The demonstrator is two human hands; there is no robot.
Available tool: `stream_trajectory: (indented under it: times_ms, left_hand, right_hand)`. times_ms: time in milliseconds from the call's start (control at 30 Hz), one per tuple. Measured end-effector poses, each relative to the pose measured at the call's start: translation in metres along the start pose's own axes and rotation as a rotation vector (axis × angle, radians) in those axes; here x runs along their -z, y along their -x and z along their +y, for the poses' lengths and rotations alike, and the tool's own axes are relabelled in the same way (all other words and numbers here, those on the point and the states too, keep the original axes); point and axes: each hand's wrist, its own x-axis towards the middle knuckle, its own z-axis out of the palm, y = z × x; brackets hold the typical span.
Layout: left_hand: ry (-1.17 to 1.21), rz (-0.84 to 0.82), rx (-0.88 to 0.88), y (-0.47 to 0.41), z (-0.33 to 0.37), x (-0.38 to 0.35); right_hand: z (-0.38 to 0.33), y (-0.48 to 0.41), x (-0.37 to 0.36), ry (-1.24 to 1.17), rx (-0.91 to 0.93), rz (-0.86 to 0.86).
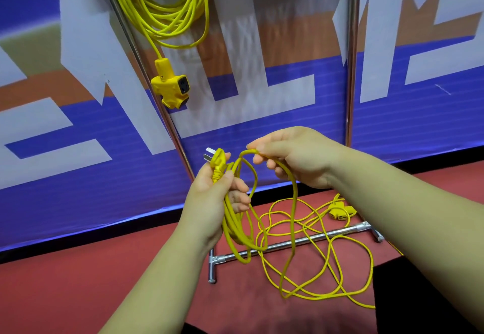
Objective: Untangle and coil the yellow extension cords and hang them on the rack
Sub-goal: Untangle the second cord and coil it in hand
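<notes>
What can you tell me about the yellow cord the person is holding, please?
The yellow cord is thin, round and rubbery-looking. Its plug, with bare metal prongs, points up from the left hand, which grips a few hanging loops. The right hand pinches the next loop. The rest lies in loose tangled loops on the red floor, crossing the rack's base bar, and seems to end at a socket block.
</notes>
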Motion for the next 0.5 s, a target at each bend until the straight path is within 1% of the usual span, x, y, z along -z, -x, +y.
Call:
stream_trajectory:
  times_ms: [100, 233, 367, 500]
  left_hand:
    - [0.058, 0.030, 0.014, -0.002, -0.003, -0.003]
    - [0.138, 0.045, 0.025, -0.003, -0.007, -0.011]
    - [0.180, 0.060, 0.046, -0.004, -0.008, -0.015]
    - [0.203, 0.101, 0.078, -0.005, -0.010, -0.016]
  right_hand:
    - [-0.003, 0.006, -0.004, 0.199, 0.121, 0.029]
    - [-0.006, 0.013, -0.009, 0.351, 0.217, 0.000]
    - [-0.005, 0.017, -0.013, 0.510, 0.277, -0.055]
    - [-0.003, 0.020, -0.015, 0.617, 0.315, -0.061]
